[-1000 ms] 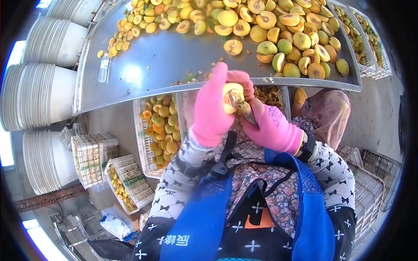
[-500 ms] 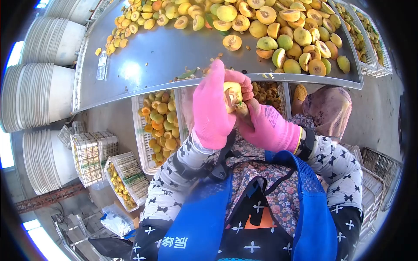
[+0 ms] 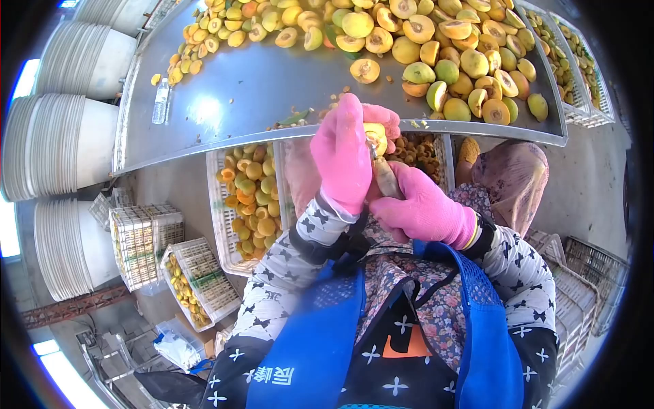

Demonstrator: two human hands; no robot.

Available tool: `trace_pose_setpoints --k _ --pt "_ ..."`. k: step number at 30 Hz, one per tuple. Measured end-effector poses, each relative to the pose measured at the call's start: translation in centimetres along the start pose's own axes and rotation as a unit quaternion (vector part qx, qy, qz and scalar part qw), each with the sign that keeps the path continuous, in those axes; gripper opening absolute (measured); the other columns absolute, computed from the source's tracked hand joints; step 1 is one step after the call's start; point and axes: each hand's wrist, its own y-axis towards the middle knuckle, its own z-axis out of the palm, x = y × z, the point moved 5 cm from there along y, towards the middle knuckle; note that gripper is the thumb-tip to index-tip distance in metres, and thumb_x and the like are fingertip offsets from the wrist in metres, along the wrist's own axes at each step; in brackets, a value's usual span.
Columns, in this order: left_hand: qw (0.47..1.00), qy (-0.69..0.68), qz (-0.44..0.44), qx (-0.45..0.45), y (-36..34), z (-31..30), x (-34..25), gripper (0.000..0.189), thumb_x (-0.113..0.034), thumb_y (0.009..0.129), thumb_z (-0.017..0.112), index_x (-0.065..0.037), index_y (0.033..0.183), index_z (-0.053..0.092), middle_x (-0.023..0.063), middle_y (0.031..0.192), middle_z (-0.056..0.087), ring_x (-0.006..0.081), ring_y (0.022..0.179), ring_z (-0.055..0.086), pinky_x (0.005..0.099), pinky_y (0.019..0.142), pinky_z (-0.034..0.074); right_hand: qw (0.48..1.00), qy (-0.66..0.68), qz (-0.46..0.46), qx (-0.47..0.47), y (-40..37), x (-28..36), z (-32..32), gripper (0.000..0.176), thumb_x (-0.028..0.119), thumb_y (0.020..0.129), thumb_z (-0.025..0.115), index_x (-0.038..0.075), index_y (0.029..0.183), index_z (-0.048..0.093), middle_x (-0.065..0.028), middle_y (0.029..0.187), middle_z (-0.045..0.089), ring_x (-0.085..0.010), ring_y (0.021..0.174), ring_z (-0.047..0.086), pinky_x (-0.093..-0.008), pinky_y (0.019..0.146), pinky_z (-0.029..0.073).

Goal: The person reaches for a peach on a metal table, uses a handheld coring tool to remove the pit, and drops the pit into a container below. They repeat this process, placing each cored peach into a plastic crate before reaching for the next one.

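Note:
Both my hands wear pink gloves and are raised just in front of the table edge. In my left hand (image 3: 346,153) sits a yellow peach half (image 3: 375,136), its cut face turned partly toward me. My right hand (image 3: 426,204) grips a pitting tool (image 3: 387,178) by its pale handle. The tool's short metal end meets the cut face of the peach; its very tip is hidden in the fruit.
A metal table (image 3: 266,88) bears a heap of halved peaches (image 3: 470,65) and a plastic bottle (image 3: 161,101). Below its edge stand a crate of peach halves (image 3: 253,198) and a crate of brownish scraps (image 3: 417,151). Stacked white tubs (image 3: 75,146) line the left.
My right hand has moved down and slightly right, exposing more of the tool's handle. My left hand has shifted a little right with the peach half.

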Motion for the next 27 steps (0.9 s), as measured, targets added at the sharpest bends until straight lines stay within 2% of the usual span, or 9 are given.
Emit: trace_pose_setpoints --k 3,6,12,15,17,21,24,26,27 --pt "0.999 0.009 -0.018 0.028 0.1 -0.3 0.3 0.054 -0.042 0.106 0.041 0.001 0.086 0.066 0.0121 0.079 0.068 0.0178 0.067 0.063 0.0306 0.062 0.053 1.0 0.012 0.024 0.008 -0.1 -0.4 0.0 0.015 0.01 0.085 0.062 0.0 0.093 0.055 -0.0043 0.062 0.056 -0.0131 0.045 0.053 -0.0266 0.043 0.041" --pt "0.968 -0.178 -0.168 0.061 0.6 -0.6 1.2 0.052 -0.046 0.105 0.041 0.0 0.097 0.064 0.0138 0.08 0.069 0.0211 0.061 0.063 0.0294 0.061 0.054 0.995 -0.026 0.07 0.061 0.3 0.1 -1.0 0.016 0.011 0.084 0.063 -0.001 0.091 0.057 -0.0041 0.062 0.056 -0.0132 0.046 0.054 -0.0267 0.043 0.041" --pt "0.997 -0.066 -0.037 -0.02 -0.8 -1.3 0.3 0.056 -0.047 0.104 0.042 0.001 0.087 0.064 0.0134 0.079 0.067 0.0201 0.065 0.061 0.0303 0.064 0.053 0.997 -0.004 0.055 0.056 0.4 -0.1 0.5 0.014 0.01 0.085 0.062 0.0 0.09 0.054 -0.005 0.063 0.056 -0.0146 0.047 0.055 -0.0275 0.044 0.042" --pt "1.0 -0.013 -0.006 0.02 -0.3 -1.6 0.6 0.056 -0.049 0.103 0.043 0.0 0.087 0.064 0.0134 0.079 0.068 0.0215 0.066 0.064 0.0311 0.064 0.055 0.991 -0.124 -0.028 -0.042 0.8 -0.8 0.2 0.017 0.01 0.084 0.062 -0.001 0.092 0.052 -0.0062 0.066 0.057 -0.0163 0.048 0.056 -0.03 0.044 0.044" --pt "0.992 -0.063 -0.112 0.01 0.0 -1.5 0.9 0.056 -0.049 0.103 0.043 0.0 0.087 0.064 0.0135 0.08 0.068 0.0215 0.067 0.065 0.0314 0.063 0.056 0.974 -0.198 -0.073 -0.079 1.0 -1.0 -0.2 0.019 0.009 0.084 0.062 -0.001 0.095 0.051 -0.0071 0.067 0.058 -0.0174 0.049 0.057 -0.0313 0.045 0.044" --pt "0.977 -0.126 -0.172 0.004 0.4 -2.2 2.5 0.052 -0.049 0.102 0.047 0.0 0.095 0.064 0.0149 0.085 0.069 0.0252 0.073 0.069 0.0329 0.064 0.056 0.843 -0.431 -0.297 -0.125 1.6 -1.3 -0.7 0.019 0.009 0.086 0.061 -0.001 0.097 0.05 -0.008 0.068 0.059 -0.0181 0.05 0.059 -0.0316 0.046 0.046" --pt "0.978 -0.122 -0.162 -0.042 0.2 -2.0 2.3 0.056 -0.051 0.102 0.044 -0.001 0.088 0.064 0.0131 0.079 0.068 0.0216 0.067 0.066 0.0322 0.06 0.056 0.826 -0.452 -0.318 -0.114 1.9 -1.4 -0.9 0.018 0.01 0.086 0.063 0.001 0.096 0.051 -0.0074 0.068 0.059 -0.0176 0.051 0.059 -0.0308 0.047 0.046" --pt "0.984 -0.114 -0.124 -0.062 -0.1 -1.6 1.4 0.055 -0.049 0.103 0.043 -0.001 0.087 0.063 0.0126 0.078 0.067 0.0205 0.065 0.064 0.0317 0.059 0.054 0.971 -0.22 -0.058 -0.068 1.7 -0.6 -0.4 0.017 0.011 0.086 0.064 0.001 0.094 0.053 -0.0062 0.069 0.059 -0.0165 0.052 0.059 -0.0304 0.047 0.046" --pt "0.986 -0.109 -0.102 -0.069 -0.1 -1.6 0.9 0.055 -0.049 0.104 0.042 -0.001 0.087 0.063 0.0123 0.077 0.066 0.02 0.065 0.063 0.0314 0.059 0.053 0.992 -0.093 0.076 -0.045 1.3 -0.7 0.3 0.016 0.011 0.086 0.064 0.001 0.093 0.054 -0.0057 0.069 0.059 -0.016 0.052 0.058 -0.0302 0.047 0.046"
